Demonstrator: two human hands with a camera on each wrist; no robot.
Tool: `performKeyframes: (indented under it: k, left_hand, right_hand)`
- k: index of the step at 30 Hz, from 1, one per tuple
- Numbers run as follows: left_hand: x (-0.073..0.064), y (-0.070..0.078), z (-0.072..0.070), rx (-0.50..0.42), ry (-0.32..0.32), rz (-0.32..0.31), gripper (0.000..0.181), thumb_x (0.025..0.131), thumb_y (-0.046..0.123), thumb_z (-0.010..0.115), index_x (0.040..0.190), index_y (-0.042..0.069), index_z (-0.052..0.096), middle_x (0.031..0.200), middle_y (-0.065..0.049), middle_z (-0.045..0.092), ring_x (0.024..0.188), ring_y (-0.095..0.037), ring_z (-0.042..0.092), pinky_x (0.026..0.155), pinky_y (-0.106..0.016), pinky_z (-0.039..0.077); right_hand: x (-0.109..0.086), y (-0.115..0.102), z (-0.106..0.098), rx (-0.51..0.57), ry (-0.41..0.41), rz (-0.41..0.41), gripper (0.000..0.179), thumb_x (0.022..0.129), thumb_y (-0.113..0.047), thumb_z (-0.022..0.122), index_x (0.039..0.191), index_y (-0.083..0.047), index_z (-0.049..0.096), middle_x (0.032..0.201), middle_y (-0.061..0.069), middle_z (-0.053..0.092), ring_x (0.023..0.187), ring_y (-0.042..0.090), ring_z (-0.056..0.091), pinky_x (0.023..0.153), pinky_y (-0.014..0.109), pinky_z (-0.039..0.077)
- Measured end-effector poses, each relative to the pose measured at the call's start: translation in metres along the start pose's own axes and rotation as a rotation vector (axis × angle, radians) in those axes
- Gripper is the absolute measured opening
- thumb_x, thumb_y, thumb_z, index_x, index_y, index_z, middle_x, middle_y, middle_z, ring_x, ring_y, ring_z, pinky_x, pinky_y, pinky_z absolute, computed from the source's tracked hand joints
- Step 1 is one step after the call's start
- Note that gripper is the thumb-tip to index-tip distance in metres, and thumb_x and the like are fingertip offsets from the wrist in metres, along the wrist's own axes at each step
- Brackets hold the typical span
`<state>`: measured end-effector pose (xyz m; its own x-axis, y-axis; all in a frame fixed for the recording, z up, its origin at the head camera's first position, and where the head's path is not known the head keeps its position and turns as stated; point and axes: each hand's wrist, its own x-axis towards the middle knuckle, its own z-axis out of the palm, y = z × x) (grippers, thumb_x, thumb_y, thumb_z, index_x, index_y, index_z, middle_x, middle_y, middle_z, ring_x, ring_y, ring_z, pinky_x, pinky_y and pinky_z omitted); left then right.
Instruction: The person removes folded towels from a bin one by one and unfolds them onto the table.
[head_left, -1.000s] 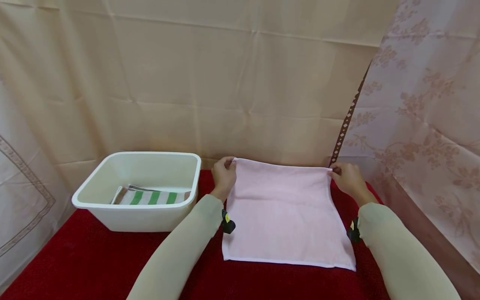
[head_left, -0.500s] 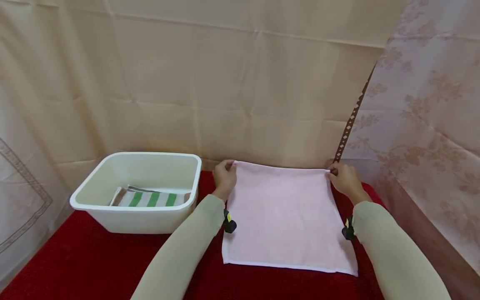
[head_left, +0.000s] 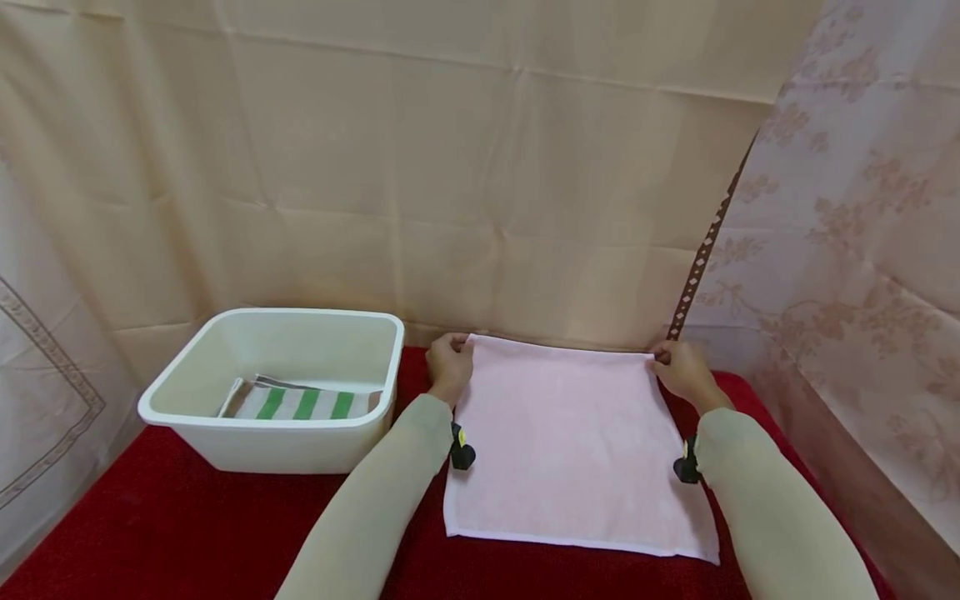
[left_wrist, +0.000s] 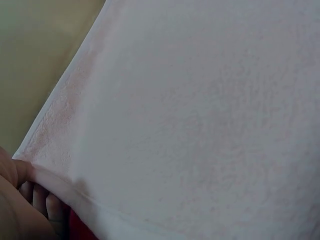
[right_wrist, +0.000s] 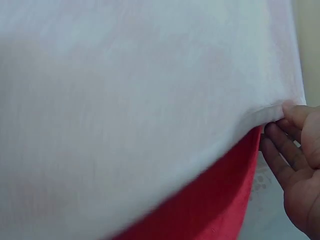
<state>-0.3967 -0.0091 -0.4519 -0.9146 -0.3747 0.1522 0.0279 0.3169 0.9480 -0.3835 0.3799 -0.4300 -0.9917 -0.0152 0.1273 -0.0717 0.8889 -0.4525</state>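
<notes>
A pale pink towel [head_left: 570, 450] with a white hem is spread on the red-covered table, its far edge drawn straight between both hands. My left hand [head_left: 451, 371] pinches the far left corner; in the left wrist view the thumb presses that corner over curled fingers [left_wrist: 42, 202]. At the far right corner my right hand [head_left: 686, 375] holds the towel between thumb and fingers, seen in the right wrist view with the remaining fingers [right_wrist: 285, 155] below the cloth. The towel's near edge lies toward me on the table.
Left of the towel stands a white plastic basin [head_left: 270, 446] with a folded green-striped cloth [head_left: 303, 403] inside. Red fabric [head_left: 187, 525] covers the table. A beige curtain [head_left: 450, 167] hangs behind, and a floral curtain [head_left: 862, 217] hangs at the right.
Both hands have lowered the far edge slightly toward the table, and the right hand has shifted a little left. The towel's near edge sits slightly closer to me.
</notes>
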Motion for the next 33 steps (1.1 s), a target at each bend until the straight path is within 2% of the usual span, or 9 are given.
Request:
performKeyframes:
  k: [4, 9, 13, 17, 22, 29, 33]
  left_hand:
    - [-0.001, -0.002, 0.001, 0.022, -0.014, -0.005, 0.011, 0.095, 0.01, 0.07, 0.101, 0.004, 0.078, 0.09, -0.011, 0.073, 0.085, -0.028, 0.067, 0.078, -0.039, 0.054]
    - [0.001, -0.005, 0.002, 0.048, -0.014, -0.015, 0.012, 0.095, 0.006, 0.068, 0.102, 0.003, 0.077, 0.092, -0.012, 0.074, 0.087, -0.029, 0.068, 0.081, -0.04, 0.055]
    - [0.005, -0.009, 0.001, 0.079, -0.022, -0.025, 0.011, 0.094, 0.005, 0.067, 0.099, 0.003, 0.077, 0.092, -0.012, 0.074, 0.09, -0.03, 0.068, 0.084, -0.042, 0.055]
    - [0.006, -0.012, 0.0, 0.144, -0.059, -0.036, 0.013, 0.095, 0.006, 0.065, 0.099, 0.005, 0.077, 0.093, -0.011, 0.074, 0.092, -0.03, 0.067, 0.085, -0.042, 0.055]
    - [0.003, -0.011, -0.001, 0.227, -0.084, -0.038, 0.013, 0.096, 0.009, 0.066, 0.1, 0.005, 0.078, 0.099, -0.014, 0.075, 0.095, -0.034, 0.069, 0.086, -0.045, 0.056]
    - [0.001, -0.005, -0.004, 0.347, -0.072, -0.076, 0.021, 0.097, 0.016, 0.064, 0.087, 0.003, 0.077, 0.097, -0.017, 0.076, 0.092, -0.038, 0.071, 0.083, -0.05, 0.058]
    - [0.003, -0.004, -0.006, 0.373, -0.07, -0.108, 0.022, 0.097, 0.019, 0.065, 0.087, 0.005, 0.078, 0.098, -0.017, 0.076, 0.094, -0.038, 0.071, 0.083, -0.05, 0.058]
  right_hand:
    - [0.001, 0.005, 0.004, 0.049, -0.003, 0.011, 0.022, 0.097, -0.009, 0.066, 0.111, 0.008, 0.066, 0.101, 0.026, 0.069, 0.092, 0.039, 0.063, 0.081, 0.05, 0.055]
    - [0.003, 0.006, 0.007, 0.051, 0.0, 0.009, 0.026, 0.095, -0.009, 0.065, 0.112, 0.012, 0.064, 0.101, 0.028, 0.069, 0.094, 0.042, 0.063, 0.085, 0.053, 0.054]
    - [0.005, 0.005, 0.007, 0.061, -0.035, 0.07, 0.031, 0.097, -0.011, 0.065, 0.117, 0.012, 0.062, 0.107, 0.029, 0.066, 0.098, 0.042, 0.062, 0.088, 0.054, 0.055]
    - [0.006, 0.005, 0.008, 0.049, -0.071, 0.124, 0.031, 0.099, -0.013, 0.064, 0.117, 0.012, 0.063, 0.107, 0.028, 0.065, 0.096, 0.041, 0.06, 0.087, 0.051, 0.055]
    - [0.006, 0.005, 0.009, 0.039, -0.084, 0.149, 0.029, 0.099, -0.014, 0.064, 0.114, 0.012, 0.065, 0.104, 0.027, 0.065, 0.093, 0.038, 0.059, 0.083, 0.048, 0.056]
    - [0.008, 0.003, 0.008, 0.0, -0.087, 0.149, 0.026, 0.099, -0.014, 0.064, 0.108, 0.01, 0.069, 0.097, 0.024, 0.066, 0.09, 0.038, 0.057, 0.081, 0.049, 0.054]
    - [0.007, 0.003, 0.008, 0.012, -0.102, 0.177, 0.024, 0.1, -0.014, 0.064, 0.105, 0.008, 0.071, 0.095, 0.023, 0.065, 0.089, 0.036, 0.055, 0.076, 0.044, 0.053]
